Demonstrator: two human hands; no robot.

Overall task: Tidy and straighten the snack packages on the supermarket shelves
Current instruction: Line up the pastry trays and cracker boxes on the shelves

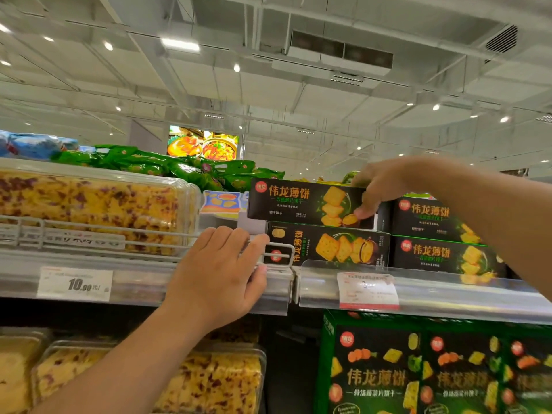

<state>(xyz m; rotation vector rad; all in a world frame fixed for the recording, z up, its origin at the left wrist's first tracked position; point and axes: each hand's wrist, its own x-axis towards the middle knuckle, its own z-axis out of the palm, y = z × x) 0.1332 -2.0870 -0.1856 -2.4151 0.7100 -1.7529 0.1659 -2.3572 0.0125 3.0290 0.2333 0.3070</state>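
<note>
At the front edge of the upper shelf (185,282), the left hand (218,273) rests over the clear price rail with its fingers (239,237) laid nearly straight against the white wire guard (277,252), thumb tucked under the lip; it holds nothing and looks to be steadying the person. Just behind that edge, toward the right, stand stacked black cracker boxes (442,255). The top cracker box (307,204) lies on the left stack, slightly askew and jutting past the box beneath it. The right hand (379,189) pinches its right end, thumb on the printed face, fingers curled over the top.

This carton is probably light and stiff, with a smooth printed skin that may slide easily on its neighbours. An end pinch suits sliding it square; squeezing the broad faces could dent the card and crack the biscuits inside. Farther back, green snack bags (179,168) lie heaped loosely, soft and crinkly.
</note>
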